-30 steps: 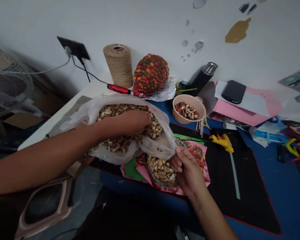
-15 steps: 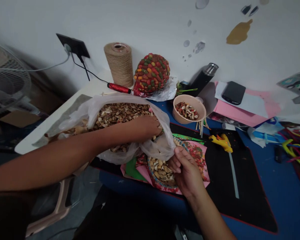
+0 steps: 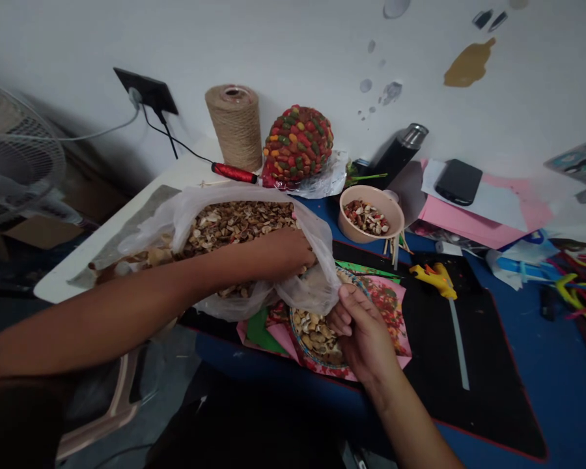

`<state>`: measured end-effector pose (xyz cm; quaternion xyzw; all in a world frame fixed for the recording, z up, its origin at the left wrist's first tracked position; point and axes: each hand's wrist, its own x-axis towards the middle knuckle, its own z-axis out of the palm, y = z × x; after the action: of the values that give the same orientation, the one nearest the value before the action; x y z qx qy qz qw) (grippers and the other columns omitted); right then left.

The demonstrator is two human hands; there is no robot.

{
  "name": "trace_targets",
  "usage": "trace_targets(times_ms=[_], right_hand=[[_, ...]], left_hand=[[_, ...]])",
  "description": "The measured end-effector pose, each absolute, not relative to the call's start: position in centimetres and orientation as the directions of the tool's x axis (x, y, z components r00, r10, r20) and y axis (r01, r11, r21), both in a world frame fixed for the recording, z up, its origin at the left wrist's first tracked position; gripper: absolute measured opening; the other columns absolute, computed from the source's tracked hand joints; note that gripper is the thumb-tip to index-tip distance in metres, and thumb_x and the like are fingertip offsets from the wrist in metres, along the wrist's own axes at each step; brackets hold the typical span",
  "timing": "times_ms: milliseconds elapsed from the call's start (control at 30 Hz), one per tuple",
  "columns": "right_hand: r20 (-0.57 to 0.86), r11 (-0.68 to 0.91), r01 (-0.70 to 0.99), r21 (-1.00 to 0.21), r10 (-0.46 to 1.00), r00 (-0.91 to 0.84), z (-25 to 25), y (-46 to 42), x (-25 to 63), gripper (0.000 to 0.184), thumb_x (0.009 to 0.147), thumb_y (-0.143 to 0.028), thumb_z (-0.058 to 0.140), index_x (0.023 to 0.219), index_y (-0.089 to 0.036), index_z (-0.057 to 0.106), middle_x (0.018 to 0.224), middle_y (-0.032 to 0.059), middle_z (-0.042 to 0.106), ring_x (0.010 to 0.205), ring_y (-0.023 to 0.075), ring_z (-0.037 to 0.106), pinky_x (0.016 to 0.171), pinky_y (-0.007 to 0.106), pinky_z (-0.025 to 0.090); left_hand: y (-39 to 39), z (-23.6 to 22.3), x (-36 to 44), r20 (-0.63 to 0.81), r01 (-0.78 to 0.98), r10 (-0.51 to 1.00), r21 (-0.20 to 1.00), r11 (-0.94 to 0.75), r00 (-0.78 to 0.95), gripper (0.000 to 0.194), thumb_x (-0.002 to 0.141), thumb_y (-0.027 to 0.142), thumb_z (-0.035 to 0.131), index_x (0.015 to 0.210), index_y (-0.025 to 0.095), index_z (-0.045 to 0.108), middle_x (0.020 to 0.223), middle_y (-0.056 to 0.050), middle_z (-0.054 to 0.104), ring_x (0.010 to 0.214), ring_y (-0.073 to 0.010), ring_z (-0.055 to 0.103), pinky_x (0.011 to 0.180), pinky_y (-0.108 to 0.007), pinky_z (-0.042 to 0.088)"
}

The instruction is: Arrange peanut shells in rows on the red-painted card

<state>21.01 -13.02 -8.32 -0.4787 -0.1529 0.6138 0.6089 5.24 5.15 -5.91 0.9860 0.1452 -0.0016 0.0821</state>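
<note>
A translucent plastic bag (image 3: 306, 296) full of brown and pale nut shells (image 3: 244, 218) lies on its side with its mouth to the right. Inside it, my left hand (image 3: 286, 253) rests on the shells near the mouth; its fingers curl down against some of them, the fingertips partly hidden. My right hand (image 3: 366, 329) pinches the bag's lip between thumb and fingers. Just below the lip, a round bowl with a blue patterned rim (image 3: 295, 335) holds more shells. Under the bowl lies pink and red patterned paper (image 3: 393, 312).
A pink bowl of mixed shells (image 3: 395, 225) stands behind. Also around are a twine spool (image 3: 234, 127), a colourful shell-covered ball (image 3: 297, 143), a flask (image 3: 400, 150), a yellow glue gun (image 3: 437, 279) on a black mat (image 3: 493, 384), and a phone (image 3: 459, 181) on papers.
The view has shifted very slightly. Both hands and the bag stay in almost the same place, with my left hand still inside it.
</note>
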Motion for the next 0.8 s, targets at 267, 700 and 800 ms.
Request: trace_targets(times_ms=[267, 700, 800], right_hand=[[-0.394, -0.192, -0.614, -0.765, 0.895, 0.211, -8.1, -13.1, 21.8, 0.040, 0.076, -0.042, 0.099, 0.078, -0.020, 0.066, 0.056, -0.0095, 0.041, 0.047, 0.0044, 0.028, 0.047, 0.019, 0.026], [-0.383, -0.209, -0.552, -0.807, 0.897, 0.221, -6.8, -12.1, 21.4, 0.044, 0.076, -0.045, 0.100, 0.078, -0.021, 0.063, 0.058, -0.0085, 0.042, 0.049, 0.0052, 0.029, 0.046, 0.019, 0.025], [-0.393, -0.225, -0.532, -0.816, 0.891, 0.227, -6.5, -12.3, 21.3, 0.045, 0.075, -0.047, 0.100, 0.079, -0.021, 0.065, 0.057, -0.0084, 0.042, 0.049, 0.0054, 0.029, 0.046, 0.019, 0.025]], left_hand=[[5.5, -3.8, 2.8, 0.050, 0.236, 0.251, 0.201, -0.951, 0.967, 0.012, 0.102, 0.024, 0.064, 0.100, 0.019, 0.075, 0.118, -0.011, 0.075, 0.115, -0.0265, 0.068, 0.105, -0.039, 0.050], [-4.6, -3.0, 3.5, 0.132, 0.029, 0.053, 0.182, -0.983, 0.990, 0.010, 0.100, 0.019, 0.069, 0.091, 0.021, 0.069, 0.084, -0.004, 0.075, 0.075, -0.0206, 0.069, 0.064, -0.038, 0.050], [-5.9, -4.9, 4.6, 0.251, 0.004, 0.023, 0.077, -0.997, 0.968, 0.013, 0.103, 0.018, 0.064, 0.092, 0.017, 0.071, 0.084, -0.007, 0.076, 0.073, -0.0214, 0.070, 0.063, -0.038, 0.051]])
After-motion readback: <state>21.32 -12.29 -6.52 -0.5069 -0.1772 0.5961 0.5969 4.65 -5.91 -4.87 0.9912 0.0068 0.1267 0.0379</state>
